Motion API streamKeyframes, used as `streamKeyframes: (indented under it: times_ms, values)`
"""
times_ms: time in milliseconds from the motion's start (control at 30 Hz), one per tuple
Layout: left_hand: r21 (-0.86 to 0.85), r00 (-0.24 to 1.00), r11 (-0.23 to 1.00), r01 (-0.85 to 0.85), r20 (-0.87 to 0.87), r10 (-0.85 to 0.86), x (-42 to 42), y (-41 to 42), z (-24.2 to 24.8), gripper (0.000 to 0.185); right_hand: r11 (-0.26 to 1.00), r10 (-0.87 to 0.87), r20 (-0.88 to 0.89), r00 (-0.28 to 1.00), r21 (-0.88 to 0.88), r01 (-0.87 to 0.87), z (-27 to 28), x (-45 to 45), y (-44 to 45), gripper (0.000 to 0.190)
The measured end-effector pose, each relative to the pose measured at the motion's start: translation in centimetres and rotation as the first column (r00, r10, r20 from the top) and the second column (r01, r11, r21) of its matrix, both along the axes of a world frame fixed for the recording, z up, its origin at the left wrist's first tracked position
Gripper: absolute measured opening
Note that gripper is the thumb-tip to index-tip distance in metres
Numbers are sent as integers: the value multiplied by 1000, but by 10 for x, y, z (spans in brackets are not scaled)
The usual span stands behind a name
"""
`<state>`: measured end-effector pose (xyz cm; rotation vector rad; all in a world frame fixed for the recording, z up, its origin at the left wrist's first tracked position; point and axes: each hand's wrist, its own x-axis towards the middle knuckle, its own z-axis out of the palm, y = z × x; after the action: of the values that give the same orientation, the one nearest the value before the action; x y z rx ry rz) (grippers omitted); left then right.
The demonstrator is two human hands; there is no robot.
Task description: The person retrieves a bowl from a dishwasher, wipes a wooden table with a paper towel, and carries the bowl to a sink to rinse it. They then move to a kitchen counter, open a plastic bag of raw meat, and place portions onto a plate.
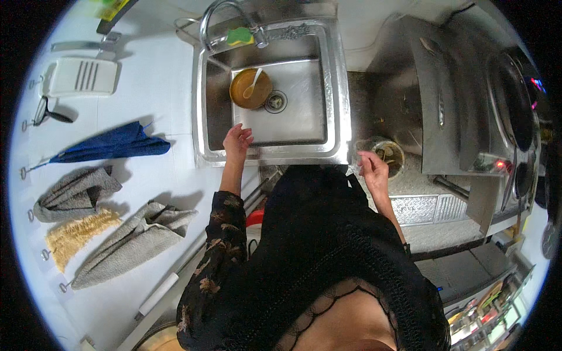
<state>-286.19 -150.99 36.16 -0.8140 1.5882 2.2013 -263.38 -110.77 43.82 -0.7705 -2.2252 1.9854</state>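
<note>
My left hand (238, 140) hovers over the near left rim of a stainless steel sink (340, 109). Its fingers are loosely bent and apart, with nothing in them. To the right of the sink, my right hand (374, 170) is held with half-curled fingers, and I see nothing in its grasp. A brown bowl (239, 90) sits in the basin, left of the drain strainer (276, 102). Inside the bowl lies a pale spoon (249, 91), its handle leaning on the far rim. A green and yellow sponge (240, 36) rests by the curved faucet (204, 26).
Below my right hand stands a waste bin (397, 158) on the floor. Farther right is a steel counter unit (443, 145). On the left wall hang a blue umbrella (112, 142), grey cloths (136, 237), a yellow fluffy duster (79, 237) and a peeler (44, 112).
</note>
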Motion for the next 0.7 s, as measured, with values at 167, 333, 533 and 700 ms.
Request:
streamKeyframes:
  times_ms: [167,333,533,700]
  values:
    - [-7,997,998,-69,-43,68,0,-22,-7,34,995,95,69,993,-2,-95,4,-14,-15,22]
    - [-6,998,999,-43,-47,42,-9,-16,-6,39,987,128,64,990,91,-133,3,-11,-21,24]
    - [270,981,960,-67,196,14,-42,-22,-69,46,991,100,81,992,83,-107,3,-5,-32,27]
    - [217,948,956,-197,291,129,-71,30,-158,43,989,148,43,988,-32,-147,-20,-2,-47,26]
